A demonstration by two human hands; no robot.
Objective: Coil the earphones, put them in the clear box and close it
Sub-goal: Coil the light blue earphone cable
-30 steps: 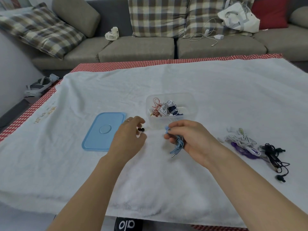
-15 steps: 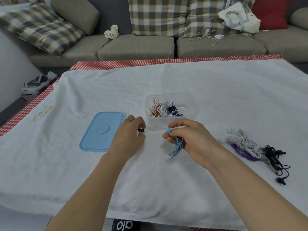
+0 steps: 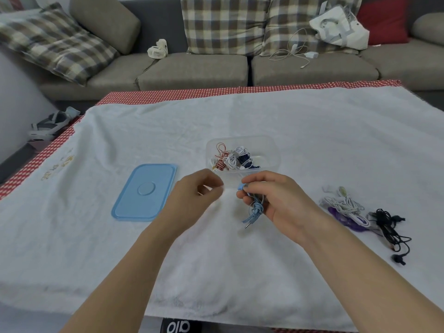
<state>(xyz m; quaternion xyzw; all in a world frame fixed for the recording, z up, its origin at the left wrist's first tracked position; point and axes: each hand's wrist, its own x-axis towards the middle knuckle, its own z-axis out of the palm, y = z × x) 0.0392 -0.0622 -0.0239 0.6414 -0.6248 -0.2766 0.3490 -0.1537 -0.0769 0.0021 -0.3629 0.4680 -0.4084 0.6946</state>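
My right hand (image 3: 278, 200) grips a coiled bundle of light blue earphones (image 3: 255, 211) just above the cloth, with the plug hanging at the bottom. My left hand (image 3: 195, 197) is a little to the left of it, motion-blurred, with its fingers curled toward the thumb; what it holds is hidden. Right behind both hands stands the clear box (image 3: 274, 150), open, holding red, white and dark blue coiled earphones. The box's light blue lid (image 3: 144, 191) lies flat to the left of my left hand.
A loose pile of white earphones (image 3: 346, 205), purple earphones (image 3: 341, 218) and black earphones (image 3: 389, 230) lies on the white cloth (image 3: 312, 140) at the right. Behind the table a sofa carries cushions, a small fan, a bag and a charger cable.
The small black earbud pinched in my left hand before is no longer visible; that hand has turned and is blurred. My right hand still holds the blue coil in about the same place.
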